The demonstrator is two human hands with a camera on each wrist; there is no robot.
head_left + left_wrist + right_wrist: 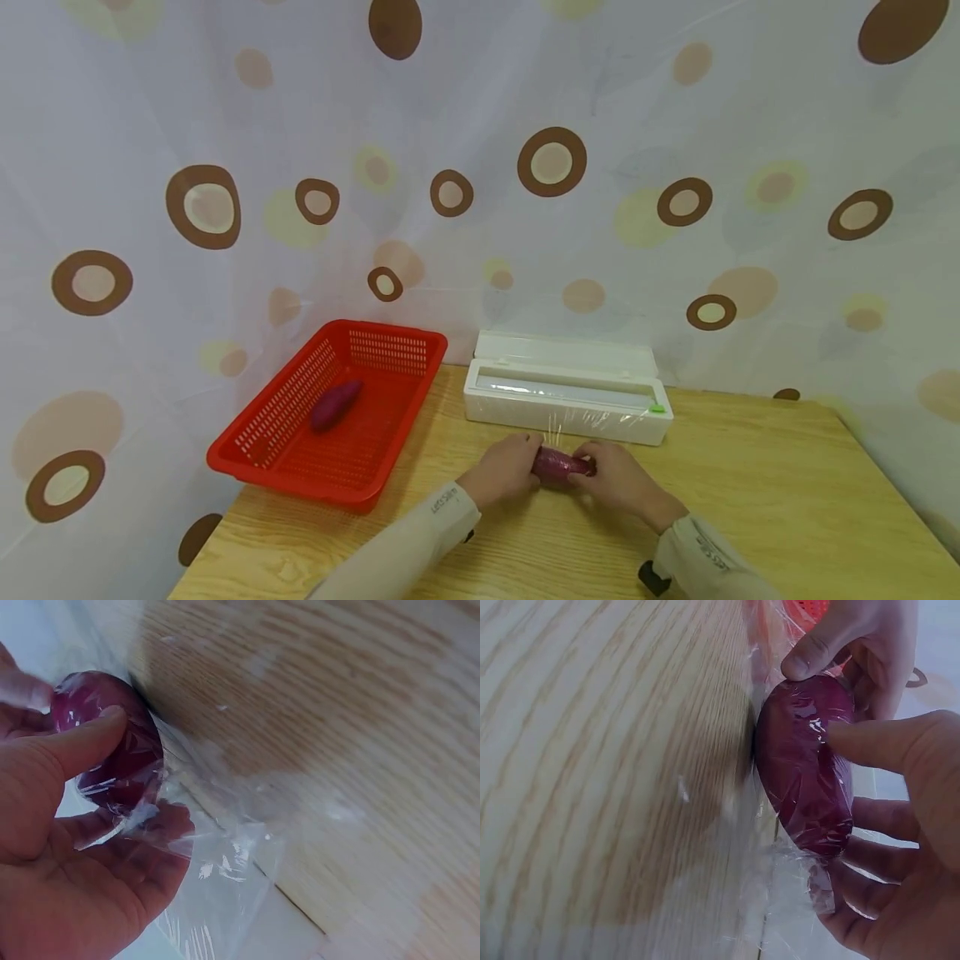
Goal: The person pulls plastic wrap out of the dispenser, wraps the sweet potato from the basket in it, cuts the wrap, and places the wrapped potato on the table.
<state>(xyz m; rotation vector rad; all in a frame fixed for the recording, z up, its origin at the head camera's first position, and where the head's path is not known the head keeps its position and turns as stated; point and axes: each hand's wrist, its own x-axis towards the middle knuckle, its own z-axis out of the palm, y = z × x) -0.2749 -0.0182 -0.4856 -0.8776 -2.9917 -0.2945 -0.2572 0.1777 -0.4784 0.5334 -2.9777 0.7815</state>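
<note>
- Head view: I see a purple sweet potato (558, 465) lying on the wooden table (780, 492), just in front of the white cling film dispenser (566, 398), held from both ends.
- Clear cling film (558, 429) runs from the dispenser's front edge down to the potato; on the right wrist view the film (810, 847) is wrinkled tight over the purple skin (806, 765).
- My left hand (504, 468) grips the potato's left end; on the left wrist view the thumb (79, 746) presses on top of the wrapped potato (112, 742) and the fingers (150, 832) curl under it, with loose film (217, 877) bunched over them.
- My right hand (617, 477) grips the right end; on the right wrist view the thumb (885, 742) lies across the potato and the fingers (877, 817) curl behind it, pinching film against it.
- Right wrist view also shows the left hand's thumb tip (810, 660) on the far end of the potato.
- Dispenser lid stands open at the back, with a small green slider (657, 408) at its right end.
- Red plastic basket (262, 450) sits left of the dispenser, near the table's left edge, with a second purple sweet potato (336, 404) lying in it, well apart from the hands.
- Spotted curtain (551, 162) hangs behind the table.
- Light sleeves (420, 533) cover both forearms.
</note>
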